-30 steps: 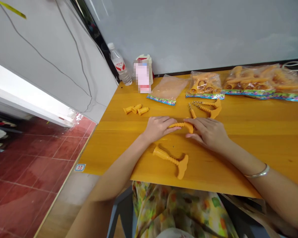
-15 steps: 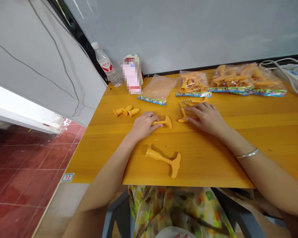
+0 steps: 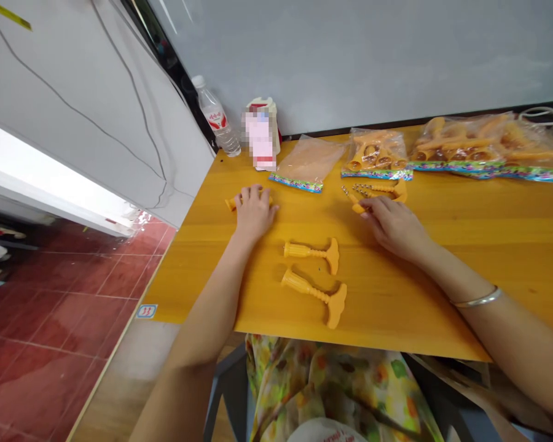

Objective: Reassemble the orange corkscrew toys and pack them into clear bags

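My left hand lies with fingers apart over the small yellow sleeves, hiding most of them. Pinched in my right hand is a yellow corkscrew, its metal spiral pointing up and left. More yellow corkscrew handles with metal spirals lie just behind that hand. Nearer to me, two yellow T-shaped pieces with sleeves on their shafts rest on the table: an upper one and a lower one.
At the back of the wooden table are an empty clear bag, filled bags of yellow pieces, a water bottle and a blurred pink-white object. White cables lie back right.
The piece my left hand held now lies beside the other T-shaped piece. My left hand has moved to the sleeves. My right hand has lifted a corkscrew slightly.
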`<state>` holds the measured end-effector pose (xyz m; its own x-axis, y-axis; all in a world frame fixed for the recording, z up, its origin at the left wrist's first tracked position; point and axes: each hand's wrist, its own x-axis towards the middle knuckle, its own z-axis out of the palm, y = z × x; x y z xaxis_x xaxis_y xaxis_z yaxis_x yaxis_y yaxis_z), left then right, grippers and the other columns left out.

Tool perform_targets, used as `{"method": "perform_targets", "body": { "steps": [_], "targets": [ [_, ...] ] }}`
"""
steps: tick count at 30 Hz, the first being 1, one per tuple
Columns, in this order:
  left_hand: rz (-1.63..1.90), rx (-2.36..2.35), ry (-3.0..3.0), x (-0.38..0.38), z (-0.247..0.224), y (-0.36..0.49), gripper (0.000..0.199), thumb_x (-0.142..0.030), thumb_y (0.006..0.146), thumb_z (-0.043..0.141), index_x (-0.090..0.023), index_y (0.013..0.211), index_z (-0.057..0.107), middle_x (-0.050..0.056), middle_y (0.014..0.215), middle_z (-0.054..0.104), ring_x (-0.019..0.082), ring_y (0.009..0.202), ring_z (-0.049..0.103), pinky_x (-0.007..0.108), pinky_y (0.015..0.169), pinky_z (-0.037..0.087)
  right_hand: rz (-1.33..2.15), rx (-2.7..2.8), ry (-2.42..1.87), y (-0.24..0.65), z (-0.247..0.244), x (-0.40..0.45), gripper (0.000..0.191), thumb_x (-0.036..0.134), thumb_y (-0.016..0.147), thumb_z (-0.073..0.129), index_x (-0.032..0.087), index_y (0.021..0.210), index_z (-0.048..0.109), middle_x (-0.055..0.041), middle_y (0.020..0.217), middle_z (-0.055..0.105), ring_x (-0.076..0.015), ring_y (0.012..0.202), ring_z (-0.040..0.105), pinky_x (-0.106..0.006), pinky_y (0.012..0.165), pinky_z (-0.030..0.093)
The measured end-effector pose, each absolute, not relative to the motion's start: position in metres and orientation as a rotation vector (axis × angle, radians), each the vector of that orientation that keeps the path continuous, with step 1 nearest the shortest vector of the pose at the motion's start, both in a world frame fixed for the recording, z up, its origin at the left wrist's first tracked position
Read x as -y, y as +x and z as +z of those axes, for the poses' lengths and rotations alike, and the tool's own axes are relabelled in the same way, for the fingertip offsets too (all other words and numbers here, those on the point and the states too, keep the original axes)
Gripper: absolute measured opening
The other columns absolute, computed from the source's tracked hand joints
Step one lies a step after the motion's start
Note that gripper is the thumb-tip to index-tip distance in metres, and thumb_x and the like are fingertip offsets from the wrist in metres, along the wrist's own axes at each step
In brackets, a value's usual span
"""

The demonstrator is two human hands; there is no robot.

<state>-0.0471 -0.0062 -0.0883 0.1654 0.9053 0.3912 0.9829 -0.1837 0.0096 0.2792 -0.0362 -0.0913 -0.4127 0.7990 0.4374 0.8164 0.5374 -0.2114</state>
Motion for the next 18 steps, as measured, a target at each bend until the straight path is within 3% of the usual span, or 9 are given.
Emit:
{"method": "perform_targets", "body": {
  "steps": [3, 8, 18],
  "targets": [
    [-0.388, 1.912, -2.163, 0.002, -0.093, -0.054, 0.026, -0.025, 0.092, 0.054, -0.015, 0.112, 0.067, 0.02, 0.133, 0.055, 0.042, 0.123, 0.044, 0.056, 0.097, 0.033, 0.319, 2.082, -1.246, 0.274, -0.089, 0.039, 0.045, 0.05, 0.103, 0.028, 0.019, 0.118, 0.056, -0.0118, 0.093, 0.066, -0.0248, 0.08, 0.063, -0.039, 0.072, 0.05],
    [-0.59, 1.768, -2.485, 0.008, -0.086, -0.035, 0.027, -0.03, 0.093, 0.057, -0.021, 0.118, 0.063, 0.013, 0.129, 0.06, 0.032, 0.119, 0.047, 0.046, 0.095, 0.035, 0.766, 1.892, -1.043, 0.265, -0.082, 0.045, 0.042, 0.057, 0.101, 0.033, 0.023, 0.114, 0.055, -0.0048, 0.084, 0.063, -0.0197, 0.074, 0.059, -0.037, 0.075, 0.051],
    [-0.819, 1.505, -2.811, 0.025, -0.078, -0.012, 0.026, -0.035, 0.096, 0.058, -0.021, 0.117, 0.063, 0.008, 0.124, 0.064, 0.025, 0.114, 0.051, 0.038, 0.096, 0.033, 0.977, 1.811, -0.998, 0.261, -0.08, 0.05, 0.043, 0.059, 0.099, 0.038, 0.022, 0.111, 0.056, -0.0067, 0.089, 0.065, -0.0218, 0.08, 0.061, -0.041, 0.08, 0.052]
  ]
}}
